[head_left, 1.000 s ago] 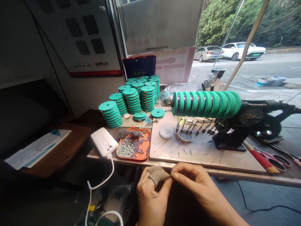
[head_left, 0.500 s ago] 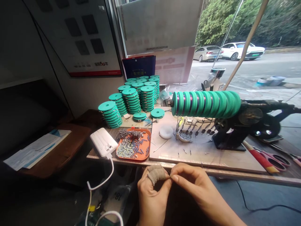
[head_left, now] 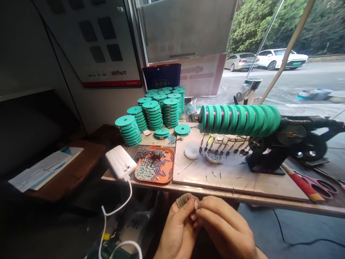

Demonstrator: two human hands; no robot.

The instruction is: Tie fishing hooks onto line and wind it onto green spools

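Observation:
Below the table's front edge my left hand is closed in a pinch, with a beige wrap around one finger. Close against it, my right hand is also pinched, its fingertips meeting those of the left. Whatever sits between the fingertips is too small and hidden to make out. Beyond the hands a wooden board carries a few tiny metal pieces, a white round disc and a small bowl of silvery beads. Above the board, a row of green foam spools is mounted on a black winding machine.
An orange tray holds small tubes and metal parts. To its left lies a white power bank with a cable hanging down. Stacks of green spools stand behind. Scissors lie at the right end.
Both hands have turned inward and drawn closer together, with the right fingers now curled over the pinch. The view has shifted slightly, and the dangling swivels by the machine hang differently.

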